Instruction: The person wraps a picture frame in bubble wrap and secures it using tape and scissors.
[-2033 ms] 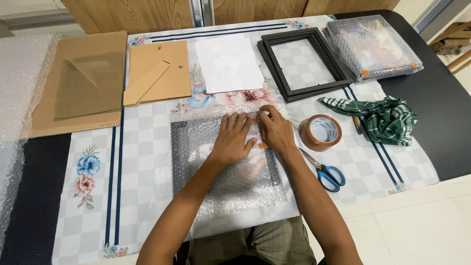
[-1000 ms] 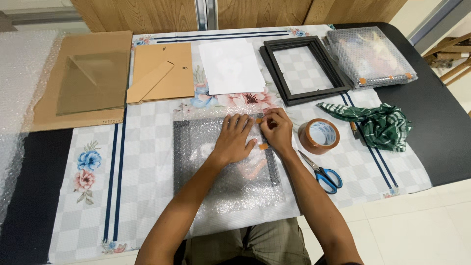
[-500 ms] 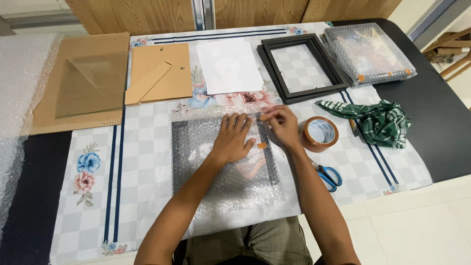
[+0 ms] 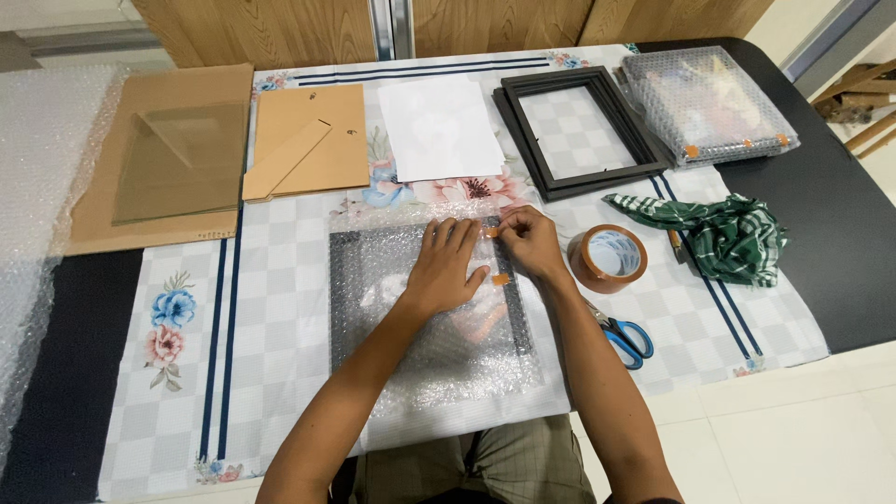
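A: Layout?
B: Dark picture frame wrapped in clear bubble wrap [image 4: 431, 317] lies flat at the surface's near edge, on the checked cloth.
A: Hands?
B: Left hand [image 4: 445, 266] palm down, fingers spread flat, pinning the wrap. Right hand [image 4: 530, 245] just beside it, fingers pinched on a small orange tape strip [image 4: 491, 231] at the frame's top edge.

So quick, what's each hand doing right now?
Left hand: open, pressed flat on the bubble-wrapped frame.
Right hand: fingers pinched on a small orange tape piece at the wrap's top edge.
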